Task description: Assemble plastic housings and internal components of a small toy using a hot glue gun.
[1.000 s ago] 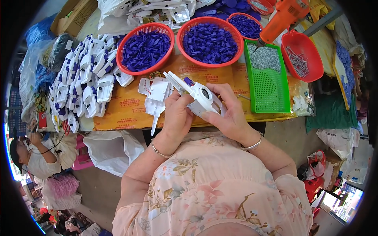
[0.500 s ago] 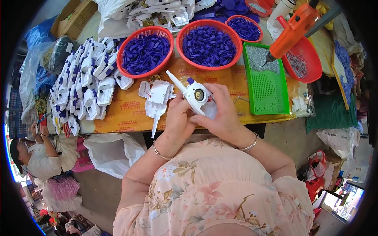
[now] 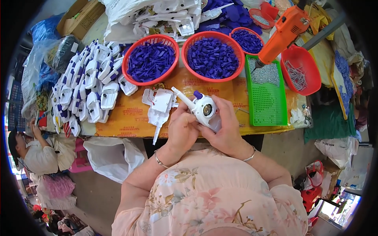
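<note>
Both hands, left hand (image 3: 182, 129) and right hand (image 3: 225, 131), are clasping the white plastic toy-gun shell (image 3: 201, 109); steadying it firmly seems wise.

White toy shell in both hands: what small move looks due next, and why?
Probably reach for the orange power screwdriver hanging above the green tray. Both the left hand and right hand grip the white shell, with its purple piece seated and its round opening facing up.

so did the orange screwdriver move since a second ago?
Yes. The orange screwdriver swung left and down: its tip, earlier up above the red basket, now sits over the green tray.
</note>
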